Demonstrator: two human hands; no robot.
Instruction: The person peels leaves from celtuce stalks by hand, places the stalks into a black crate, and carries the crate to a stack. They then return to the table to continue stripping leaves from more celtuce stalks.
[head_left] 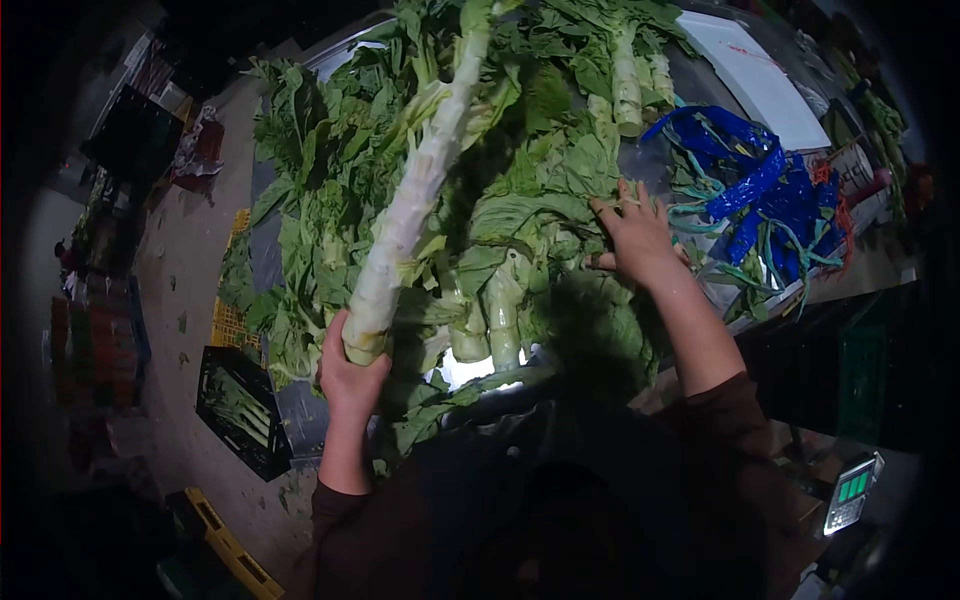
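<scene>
My left hand [352,375] is wrapped round the thick cut base of a long celtuce [405,215], whose pale stem slants up and away to a leafy top at the far edge of view. With fingers spread, my right hand [640,235] rests on the green leaves [535,207] of the heap to the right. Between my hands, shorter celtuce stems [503,310] lie with their butts toward me, partly covered by leaves. Another celtuce stem [626,90] shows at the back of the pile.
Blue plastic strips [745,180] and teal ties lie tangled right of the heap. Behind them is a white tray-like panel [750,70]. A black crate [240,410] with stalks stands low on the left, near a yellow crate [235,550]. A lit scale display [853,495] sits at lower right.
</scene>
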